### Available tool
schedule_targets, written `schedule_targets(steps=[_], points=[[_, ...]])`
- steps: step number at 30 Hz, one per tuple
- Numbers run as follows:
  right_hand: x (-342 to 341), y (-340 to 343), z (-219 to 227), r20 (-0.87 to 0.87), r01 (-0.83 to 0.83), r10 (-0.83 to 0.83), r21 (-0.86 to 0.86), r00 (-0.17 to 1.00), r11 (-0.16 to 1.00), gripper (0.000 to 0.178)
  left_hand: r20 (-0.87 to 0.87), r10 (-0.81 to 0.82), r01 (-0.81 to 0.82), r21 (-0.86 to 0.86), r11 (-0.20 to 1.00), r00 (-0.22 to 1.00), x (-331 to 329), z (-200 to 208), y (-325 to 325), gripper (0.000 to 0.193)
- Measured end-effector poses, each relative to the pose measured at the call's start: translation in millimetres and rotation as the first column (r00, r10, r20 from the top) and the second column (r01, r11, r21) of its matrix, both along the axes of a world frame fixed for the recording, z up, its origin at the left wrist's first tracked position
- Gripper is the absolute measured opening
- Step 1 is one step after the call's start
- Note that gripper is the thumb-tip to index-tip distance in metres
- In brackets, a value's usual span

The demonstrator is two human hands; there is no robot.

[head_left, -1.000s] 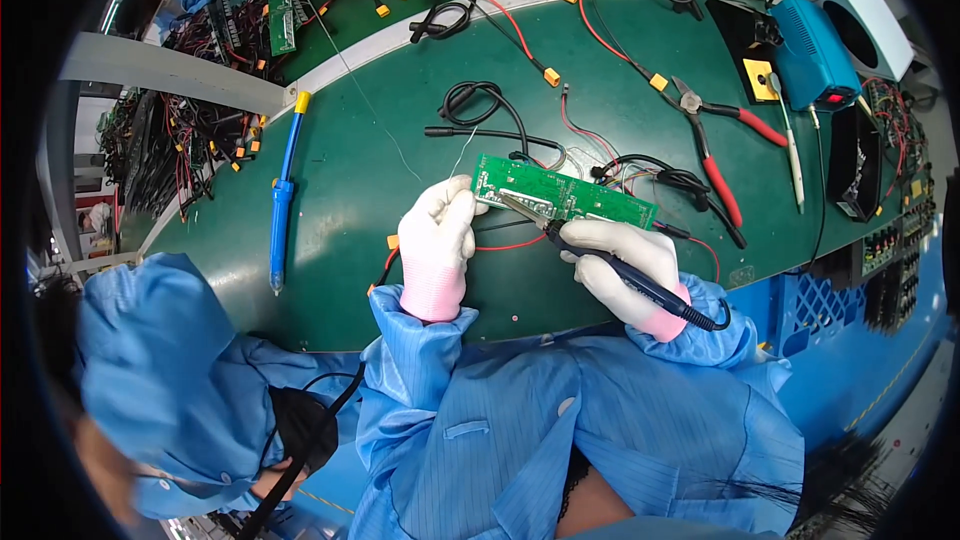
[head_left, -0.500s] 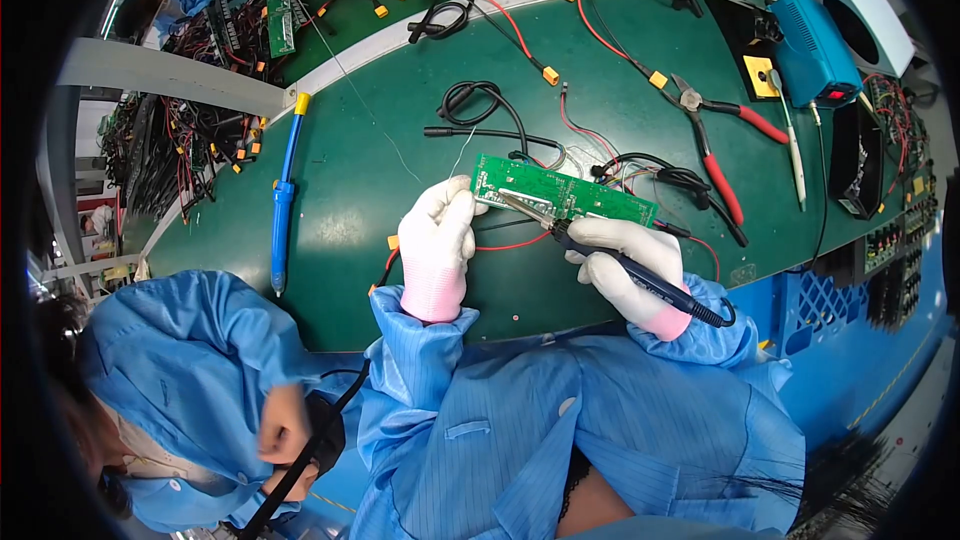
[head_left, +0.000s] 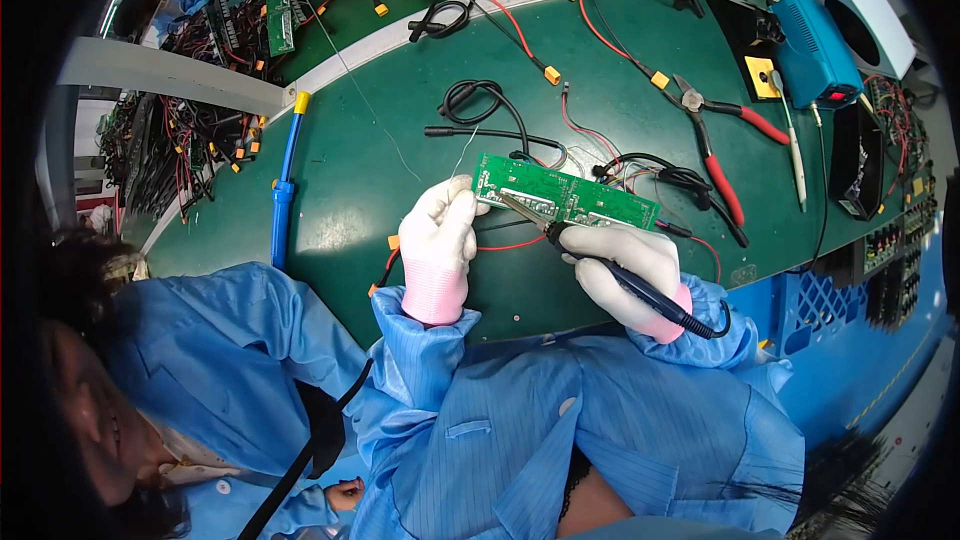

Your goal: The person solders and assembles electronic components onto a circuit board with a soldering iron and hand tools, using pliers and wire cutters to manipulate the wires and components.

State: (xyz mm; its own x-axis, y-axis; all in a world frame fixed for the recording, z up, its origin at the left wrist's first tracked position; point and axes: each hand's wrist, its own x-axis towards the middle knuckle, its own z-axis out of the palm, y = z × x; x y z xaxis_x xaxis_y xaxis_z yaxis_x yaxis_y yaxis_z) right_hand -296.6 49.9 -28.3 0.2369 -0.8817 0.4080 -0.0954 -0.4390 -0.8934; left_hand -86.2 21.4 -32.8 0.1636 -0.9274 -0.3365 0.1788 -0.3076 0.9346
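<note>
My left hand (head_left: 436, 230), in a white glove with a pink cuff, is closed on the left end of a long green circuit board (head_left: 612, 203). A thin solder wire (head_left: 466, 148) rises from beside its fingertips. Gloved as well, my right hand (head_left: 625, 265) grips a soldering iron (head_left: 652, 296) by its dark blue handle. The iron's metal tip points up and left over the pale pads near the board's left part; whether it touches them I cannot tell. Behind the board, thin wires and a coiled black cable (head_left: 478, 100) lie on the green table.
Red-handled cutters (head_left: 712, 145) lie to the right, near a teal soldering station (head_left: 812, 50) and a yellow sponge (head_left: 760, 78). A blue desoldering pump (head_left: 283, 195) lies at left. Close on my left sits a co-worker in a blue smock (head_left: 230, 360). Red-and-black leads with yellow connectors (head_left: 552, 74) reach over the far edge.
The co-worker at left has leaned nearer, covering the pump's lower end, and their hand has moved lower. My hands, the board and the iron are almost unmoved.
</note>
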Motion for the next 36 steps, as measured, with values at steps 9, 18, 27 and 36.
schedule_targets(steps=[9, 18, 27, 36], points=[[-0.8, 3.4, 0.2, -0.022, 0.02, -0.021, -0.031, 1.0, 0.999, 0.03, -0.019, -0.004, 0.004, -0.002, 1.0, 1.0, -0.2, 1.5, -0.2, 0.028], [0.3, 5.3, 2.2, 0.069, 0.036, -0.041, 0.066, 0.997, 0.997, 0.03, 0.001, -0.002, 0.002, 0.007, 1.0, 1.0, -0.7, 0.9, 0.2, 0.029], [-1.2, 1.0, 1.4, 0.042, -0.012, 0.011, 0.037, 0.999, 0.999, 0.03, -0.004, 0.001, -0.001, -0.008, 1.0, 1.0, -1.5, 0.0, 1.4, 0.03], [-1.4, 1.1, 1.7, 0.067, -0.002, -0.003, 0.069, 0.998, 0.998, 0.029, 0.012, -0.005, 0.005, 0.001, 1.0, 1.0, -1.6, 0.6, 1.1, 0.029]])
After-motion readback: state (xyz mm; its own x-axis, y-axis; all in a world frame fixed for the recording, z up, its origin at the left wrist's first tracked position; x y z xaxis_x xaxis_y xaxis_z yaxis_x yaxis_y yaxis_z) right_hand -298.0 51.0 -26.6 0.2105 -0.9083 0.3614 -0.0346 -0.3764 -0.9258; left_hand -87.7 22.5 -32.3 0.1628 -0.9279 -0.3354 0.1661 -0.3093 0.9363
